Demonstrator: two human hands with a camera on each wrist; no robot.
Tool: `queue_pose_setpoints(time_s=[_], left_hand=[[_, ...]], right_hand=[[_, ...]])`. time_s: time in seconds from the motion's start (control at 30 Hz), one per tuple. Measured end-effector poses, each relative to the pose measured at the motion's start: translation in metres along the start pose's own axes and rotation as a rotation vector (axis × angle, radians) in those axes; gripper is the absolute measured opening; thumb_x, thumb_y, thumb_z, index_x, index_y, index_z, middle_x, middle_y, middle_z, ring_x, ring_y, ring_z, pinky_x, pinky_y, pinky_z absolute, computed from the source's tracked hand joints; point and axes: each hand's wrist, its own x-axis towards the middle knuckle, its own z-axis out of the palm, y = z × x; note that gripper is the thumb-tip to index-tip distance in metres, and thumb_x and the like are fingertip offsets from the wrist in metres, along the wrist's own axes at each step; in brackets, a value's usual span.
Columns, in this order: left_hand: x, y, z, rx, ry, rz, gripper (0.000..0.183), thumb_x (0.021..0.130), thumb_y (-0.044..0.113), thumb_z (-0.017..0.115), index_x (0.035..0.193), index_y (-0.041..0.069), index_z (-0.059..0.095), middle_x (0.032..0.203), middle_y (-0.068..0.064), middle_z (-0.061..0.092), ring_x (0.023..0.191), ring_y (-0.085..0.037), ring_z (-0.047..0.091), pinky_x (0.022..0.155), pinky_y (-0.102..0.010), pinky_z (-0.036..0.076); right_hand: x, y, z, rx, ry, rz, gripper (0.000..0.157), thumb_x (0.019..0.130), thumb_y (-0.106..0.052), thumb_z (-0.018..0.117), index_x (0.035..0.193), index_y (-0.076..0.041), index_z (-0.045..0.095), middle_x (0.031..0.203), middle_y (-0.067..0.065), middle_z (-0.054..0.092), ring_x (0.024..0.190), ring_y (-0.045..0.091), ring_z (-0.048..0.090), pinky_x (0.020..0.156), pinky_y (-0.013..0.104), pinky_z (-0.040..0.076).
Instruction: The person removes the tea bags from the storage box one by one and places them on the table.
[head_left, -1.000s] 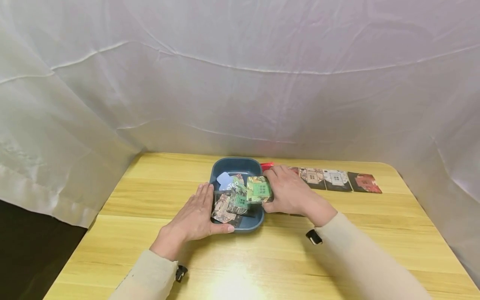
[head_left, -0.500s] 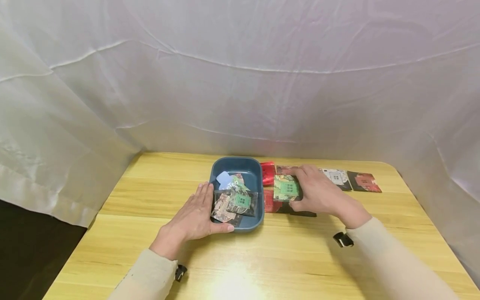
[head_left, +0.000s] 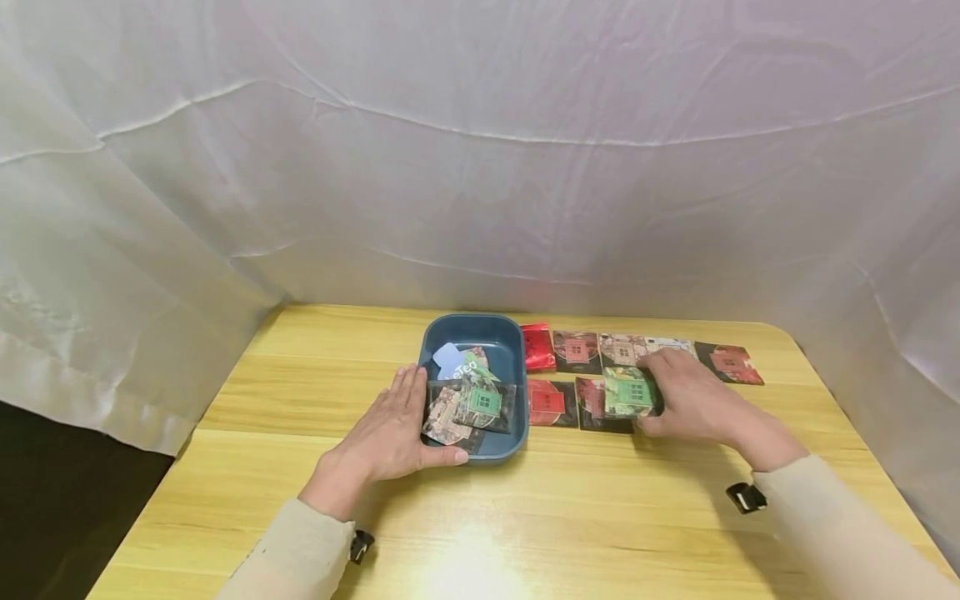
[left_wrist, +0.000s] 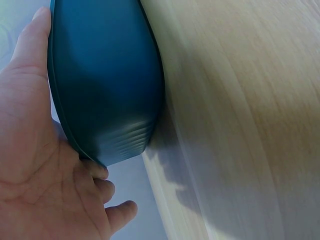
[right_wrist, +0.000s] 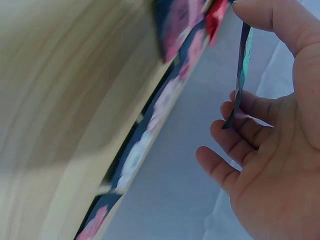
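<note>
One green sachet pinched in the right hand

The right hand (head_left: pixel 693 404) pinches the green sachet (head_left: pixel 628 392) by its edges, thumb opposite fingers. From the head it overlaps the dark-red sachet (head_left: pixel 591 408) just left of that hand; the right wrist view shows it edge-on, clear of the table (head_left: pixel 585 500). The left hand (head_left: pixel 386 433) lies with straight fingers along the tray (head_left: pixel 480 325), thumb at its near edge; loose packets (head_left: pixel 480 406) lie inside, just right of it.

A light edge grip seems best, to avoid creasing. Passing fully beyond the dark-red sachet before lowering should avoid nudging it; steady left-hand pressure should stop the tray sliding.
</note>
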Motion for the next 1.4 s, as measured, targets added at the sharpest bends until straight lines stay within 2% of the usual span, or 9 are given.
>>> queue_pose_setpoints(time_s=[0.13,0.43,0.6,0.9,1.4], left_hand=[[0.000,0.000,0.000,-0.005,-0.006,-0.005,0.143,0.077,0.089,0.067,0.168,-0.001,0.003,0.176,-0.021,0.001,0.164,-0.037,0.001,0.133,-0.053,0.013],[0.000,0.000,-0.002,-0.007,-0.013,-0.011,0.141,0.078,0.087,0.068,0.168,-0.002,0.004,0.176,-0.022,0.002,0.164,-0.037,0.001,0.133,-0.054,0.013],[0.000,0.000,-0.001,-0.008,-0.001,-0.002,0.141,0.078,0.086,0.069,0.167,-0.003,0.005,0.176,-0.022,0.002,0.164,-0.038,0.003,0.133,-0.055,0.015],[0.000,0.000,-0.002,-0.002,-0.009,-0.002,0.142,0.078,0.087,0.068,0.167,-0.002,0.003,0.176,-0.022,0.000,0.164,-0.039,0.003,0.133,-0.056,0.014],[0.000,0.001,-0.003,0.002,-0.001,0.003,0.140,0.079,0.085,0.068,0.167,-0.004,0.005,0.176,-0.024,0.004,0.164,-0.040,0.005,0.133,-0.056,0.015]], right_hand=[[-0.012,0.018,0.002,-0.007,-0.020,0.024,0.081,0.073,-0.038,0.087,0.135,0.005,0.056,0.125,0.023,0.061,0.115,0.041,0.058,0.100,0.065,0.048],[-0.027,0.045,0.007,-0.013,-0.035,0.027,0.078,0.069,-0.037,0.090,0.127,0.004,0.059,0.116,0.021,0.062,0.104,0.034,0.058,0.092,0.057,0.052],[-0.025,0.046,0.014,0.008,-0.065,0.030,0.079,0.068,-0.038,0.089,0.127,0.004,0.059,0.117,0.021,0.062,0.104,0.036,0.060,0.090,0.057,0.054],[-0.021,0.045,0.022,0.042,-0.098,0.047,0.083,0.069,-0.038,0.089,0.133,0.006,0.058,0.126,0.027,0.062,0.115,0.044,0.059,0.099,0.063,0.052],[-0.014,0.047,0.024,0.085,-0.170,0.067,0.087,0.067,-0.039,0.090,0.136,0.005,0.058,0.133,0.028,0.061,0.122,0.048,0.058,0.101,0.065,0.052]])
